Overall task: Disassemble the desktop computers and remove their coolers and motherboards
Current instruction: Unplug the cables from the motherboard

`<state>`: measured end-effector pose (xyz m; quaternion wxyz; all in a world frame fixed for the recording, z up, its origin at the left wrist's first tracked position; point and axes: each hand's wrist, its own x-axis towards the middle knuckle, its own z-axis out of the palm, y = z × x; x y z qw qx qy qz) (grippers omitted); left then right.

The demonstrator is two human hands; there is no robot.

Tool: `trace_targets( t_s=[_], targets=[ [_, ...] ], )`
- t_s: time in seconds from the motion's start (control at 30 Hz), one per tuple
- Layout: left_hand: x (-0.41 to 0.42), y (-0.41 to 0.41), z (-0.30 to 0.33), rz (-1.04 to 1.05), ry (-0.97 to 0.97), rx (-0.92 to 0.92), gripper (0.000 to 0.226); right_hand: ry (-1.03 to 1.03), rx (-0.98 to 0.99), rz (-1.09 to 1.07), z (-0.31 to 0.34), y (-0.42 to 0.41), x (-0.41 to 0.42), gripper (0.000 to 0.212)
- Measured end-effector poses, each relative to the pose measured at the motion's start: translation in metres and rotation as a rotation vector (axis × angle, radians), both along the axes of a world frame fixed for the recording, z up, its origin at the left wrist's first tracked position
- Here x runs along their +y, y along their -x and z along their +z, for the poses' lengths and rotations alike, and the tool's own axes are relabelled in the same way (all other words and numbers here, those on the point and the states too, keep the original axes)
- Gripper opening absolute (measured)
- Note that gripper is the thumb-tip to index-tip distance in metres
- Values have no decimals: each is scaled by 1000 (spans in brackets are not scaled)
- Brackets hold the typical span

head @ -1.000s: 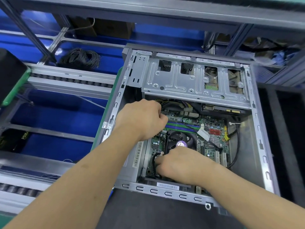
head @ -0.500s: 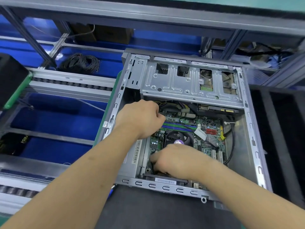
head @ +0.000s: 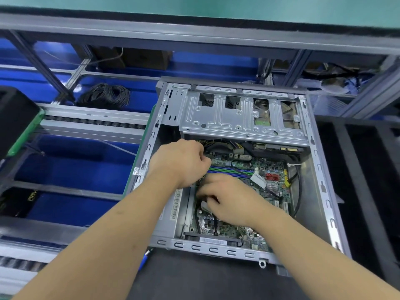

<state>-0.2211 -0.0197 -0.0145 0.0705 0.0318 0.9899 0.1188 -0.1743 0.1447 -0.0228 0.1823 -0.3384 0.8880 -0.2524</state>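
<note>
1. While the computer case (head: pixel 242 169) lies open on its side on the dark mat (head: pixel 194 278), both hands reach into it over the motherboard (head: pixel 259 169), which sits flat on the case floor.
2. Left hand (head: pixel 181 163) is clenched into a fist at the board's upper left edge, its curled fingers turned down toward the cable bundle (head: pixel 225 147); whether they grasp a wire there is hidden, so I cannot tell.
3. Right hand (head: pixel 229 200) sits just below the left, fingers bent and apparently pinching a small pale part (head: pixel 204 206) over the spot where the cooler would be; the cooler itself is covered by that hand.
4. Beyond the fingertips, the metal drive cage (head: pixel 238 118) spans the top of the case.
5. Left of the hands, a blue bin (head: pixel 65 165) sits under the frame, and a farther one holds a black wire coil (head: pixel 106 94).
</note>
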Motion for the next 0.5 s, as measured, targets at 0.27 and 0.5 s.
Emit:
trace_targets(
  t_s=[0.27,0.5],
  targets=[
    [-1,-3,4,43,-65,18,24,-280,201,23,-12,4,-10,37],
    [-7,-5,11,122,-354,140,28,-84,106,-419,-16,28,19,32]
  ],
)
